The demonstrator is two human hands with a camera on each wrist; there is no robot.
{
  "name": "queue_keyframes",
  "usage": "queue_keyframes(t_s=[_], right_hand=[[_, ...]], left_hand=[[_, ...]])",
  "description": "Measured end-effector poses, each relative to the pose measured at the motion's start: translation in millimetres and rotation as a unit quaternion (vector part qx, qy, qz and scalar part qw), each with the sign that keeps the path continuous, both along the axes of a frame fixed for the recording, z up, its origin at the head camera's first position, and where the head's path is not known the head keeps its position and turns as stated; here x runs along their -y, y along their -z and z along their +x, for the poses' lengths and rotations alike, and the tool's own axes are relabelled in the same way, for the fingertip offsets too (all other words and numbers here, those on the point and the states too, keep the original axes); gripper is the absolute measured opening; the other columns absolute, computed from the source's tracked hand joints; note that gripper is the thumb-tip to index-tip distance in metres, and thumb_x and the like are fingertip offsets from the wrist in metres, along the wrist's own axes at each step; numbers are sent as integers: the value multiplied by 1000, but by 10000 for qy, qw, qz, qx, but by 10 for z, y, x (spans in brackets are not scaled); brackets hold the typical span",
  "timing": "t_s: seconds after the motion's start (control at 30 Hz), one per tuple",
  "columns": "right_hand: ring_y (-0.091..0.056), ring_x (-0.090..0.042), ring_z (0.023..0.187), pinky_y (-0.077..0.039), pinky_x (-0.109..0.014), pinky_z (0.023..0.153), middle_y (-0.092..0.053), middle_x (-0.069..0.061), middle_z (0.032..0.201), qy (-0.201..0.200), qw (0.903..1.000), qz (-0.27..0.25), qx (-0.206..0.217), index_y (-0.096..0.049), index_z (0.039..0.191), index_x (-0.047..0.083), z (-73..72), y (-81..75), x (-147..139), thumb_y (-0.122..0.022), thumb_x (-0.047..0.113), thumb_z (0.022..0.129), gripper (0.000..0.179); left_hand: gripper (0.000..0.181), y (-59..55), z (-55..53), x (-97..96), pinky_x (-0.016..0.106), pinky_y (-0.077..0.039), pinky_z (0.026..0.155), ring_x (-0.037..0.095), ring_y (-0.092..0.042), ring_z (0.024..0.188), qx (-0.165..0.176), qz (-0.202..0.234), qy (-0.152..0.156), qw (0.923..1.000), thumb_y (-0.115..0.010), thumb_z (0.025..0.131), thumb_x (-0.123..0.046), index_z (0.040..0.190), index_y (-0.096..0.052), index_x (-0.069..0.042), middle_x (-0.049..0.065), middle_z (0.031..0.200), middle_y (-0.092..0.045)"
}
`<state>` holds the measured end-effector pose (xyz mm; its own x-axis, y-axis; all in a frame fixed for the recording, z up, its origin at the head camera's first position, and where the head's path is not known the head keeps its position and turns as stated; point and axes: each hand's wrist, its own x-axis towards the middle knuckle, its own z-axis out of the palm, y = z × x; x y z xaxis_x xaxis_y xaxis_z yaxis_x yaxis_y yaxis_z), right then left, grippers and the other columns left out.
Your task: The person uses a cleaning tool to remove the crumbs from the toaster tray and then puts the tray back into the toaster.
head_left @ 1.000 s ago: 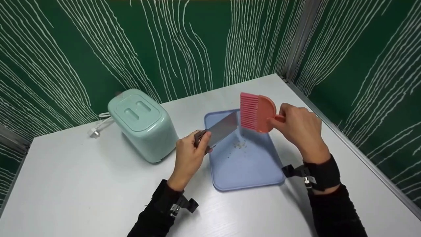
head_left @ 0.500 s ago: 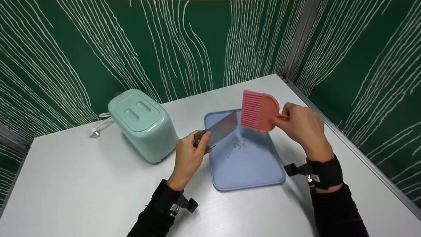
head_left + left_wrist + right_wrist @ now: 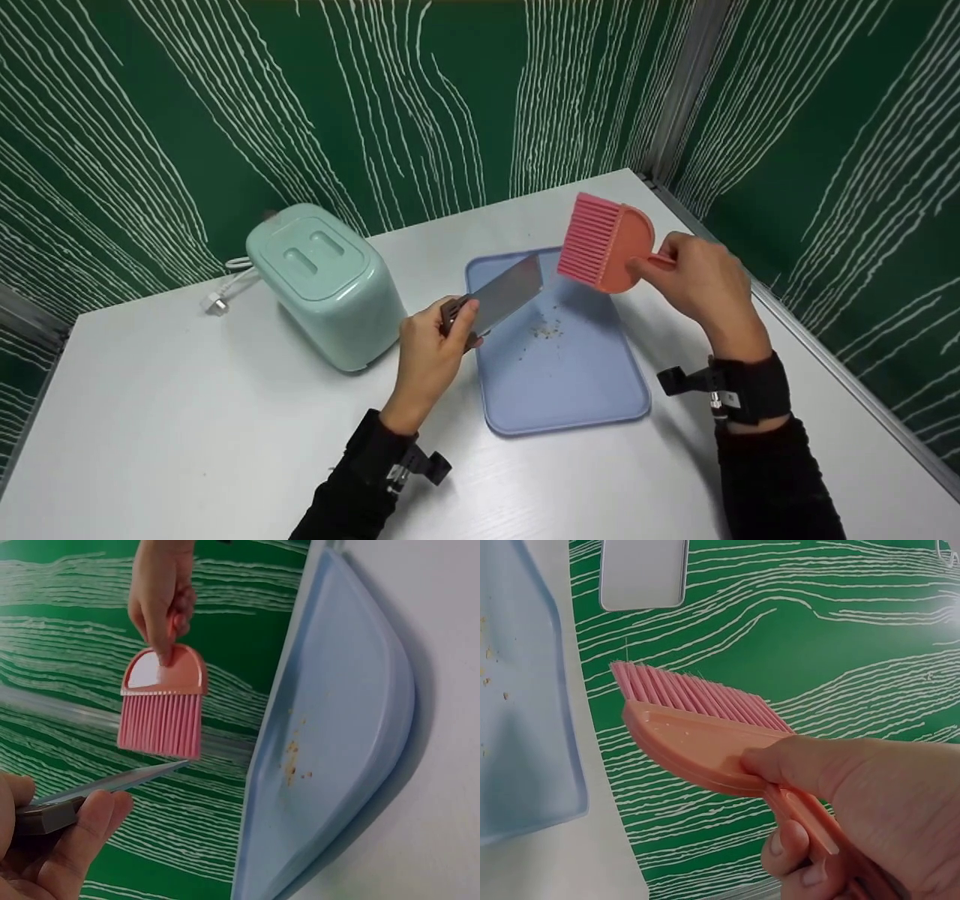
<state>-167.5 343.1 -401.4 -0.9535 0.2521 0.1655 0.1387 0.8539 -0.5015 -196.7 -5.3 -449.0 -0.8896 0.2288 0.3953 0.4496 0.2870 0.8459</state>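
My left hand (image 3: 433, 351) grips the dark end of a thin metal crumb tray (image 3: 511, 291), thumb on top. The crumb tray is tilted over the far left part of a blue tray (image 3: 562, 390), where several small crumbs (image 3: 547, 330) lie. In my right hand (image 3: 701, 281) is the handle of a small orange hand brush (image 3: 628, 251) with pink bristles (image 3: 697, 696). The brush hangs in the air over the blue tray's far right corner, its bristles facing the crumb tray and apart from it in the head view. My right thumb presses on the brush's body in the right wrist view.
A mint-green toaster (image 3: 345, 300) with a lid on top stands left of the blue tray. Its white cord and plug (image 3: 217, 301) lie behind it on the white table (image 3: 187, 420). Green walls (image 3: 480, 97) with white lines rise behind and to the right.
My right hand has moved right and slightly up with the brush, away from the crumb tray, and the brush has tilted. My left hand and the crumb tray have stayed nearly still.
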Motion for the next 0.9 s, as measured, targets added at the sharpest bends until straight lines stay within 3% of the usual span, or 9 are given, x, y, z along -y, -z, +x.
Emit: queue_keyframes(t_s=[0.2, 0.6, 0.9], right_hand=[[-47, -23, 67, -31, -35, 58, -44, -1, 68, 170, 9997, -135, 69, -56, 83, 10, -24, 53, -99, -64, 50, 98, 44], [-48, -24, 68, -32, -36, 57, -43, -1, 67, 598, 9966, -382, 419, -52, 81, 11, -85, 185, -263, -63, 59, 98, 52], [-43, -22, 64, -29, -36, 56, -39, 2, 63, 755, 9934, -463, 732, -47, 73, 13, -127, 362, -429, -59, 54, 99, 50]], left_hand=[[29, -8, 2, 4, 23, -64, 61, 19, -80, 70, -96, -48, -33, 9999, -69, 108, -29, 106, -78, -1, 16, 97, -82], [28, -3, -22, 20, 26, -65, 62, 21, -80, 71, 201, 247, 2, 9995, -70, 107, -27, 106, -78, 0, 16, 95, -80], [28, -8, -28, 21, 28, -66, 62, 21, -80, 70, 351, 396, 20, 9986, -70, 106, -28, 105, -78, 0, 16, 90, -78]])
